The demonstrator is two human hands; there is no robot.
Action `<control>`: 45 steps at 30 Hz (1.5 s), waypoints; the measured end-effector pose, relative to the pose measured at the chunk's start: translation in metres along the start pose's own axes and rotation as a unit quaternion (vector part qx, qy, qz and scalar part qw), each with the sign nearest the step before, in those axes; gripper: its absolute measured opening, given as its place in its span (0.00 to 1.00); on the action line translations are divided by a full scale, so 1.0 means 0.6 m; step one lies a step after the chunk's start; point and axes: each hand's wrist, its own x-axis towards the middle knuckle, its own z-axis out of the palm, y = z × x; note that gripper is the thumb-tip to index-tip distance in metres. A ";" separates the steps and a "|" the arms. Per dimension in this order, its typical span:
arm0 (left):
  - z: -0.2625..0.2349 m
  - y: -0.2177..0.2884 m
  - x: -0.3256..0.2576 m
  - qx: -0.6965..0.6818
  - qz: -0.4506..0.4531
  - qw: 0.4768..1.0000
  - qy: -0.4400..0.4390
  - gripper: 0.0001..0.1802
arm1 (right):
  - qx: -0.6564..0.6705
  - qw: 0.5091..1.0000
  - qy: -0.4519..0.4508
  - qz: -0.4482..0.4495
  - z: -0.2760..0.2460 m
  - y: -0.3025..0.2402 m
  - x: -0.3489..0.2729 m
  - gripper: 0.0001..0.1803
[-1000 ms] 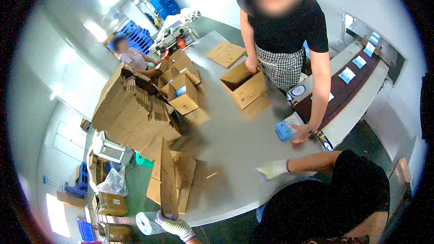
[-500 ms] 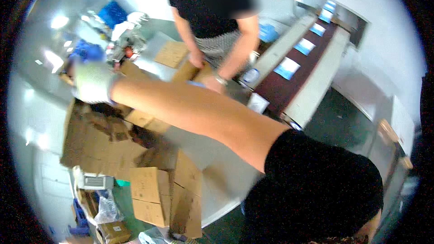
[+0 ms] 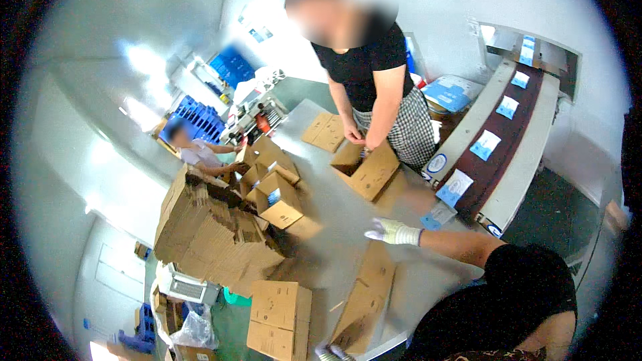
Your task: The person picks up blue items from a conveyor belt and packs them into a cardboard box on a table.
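Observation:
My right hand [image 3: 396, 232], in a pale knitted glove, reaches in from the right with its fingers stretched out and nothing in them. It is over the grey table, just above the far end of a long brown cardboard box [image 3: 366, 297] that looks folded flat. At the bottom edge my left hand [image 3: 332, 353], gloved too and partly cut off, is closed at that box's near end. Left of it is another closed brown carton [image 3: 273, 317]. A tall stack of flattened cartons [image 3: 207, 234] rises at the left.
Across the table a co-worker [image 3: 368, 67] has both hands at an open carton [image 3: 374, 172]. Another person [image 3: 200, 154] works farther left by open cartons [image 3: 281, 206] holding blue-white packets. At the right, a dark conveyor belt [image 3: 498, 140] carries blue-white packets [image 3: 456, 187].
My right hand has come back from its long reach over the carton stack to the table's middle. The view has swung, so things appear shifted right. My left hand stays at the flat box.

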 end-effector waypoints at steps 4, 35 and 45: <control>0.027 0.077 -0.021 0.013 0.030 0.999 -0.027 0.07 | 0.206 0.974 -0.072 0.066 0.002 0.055 -0.029 0.37; 0.092 0.090 -0.123 0.330 0.111 0.888 -0.300 0.15 | -0.049 0.991 -0.124 0.004 0.133 0.066 -0.201 0.41; 0.162 0.001 -0.053 0.323 0.234 0.898 -0.185 0.19 | 0.095 0.929 -0.327 0.146 0.048 -0.002 -0.168 0.41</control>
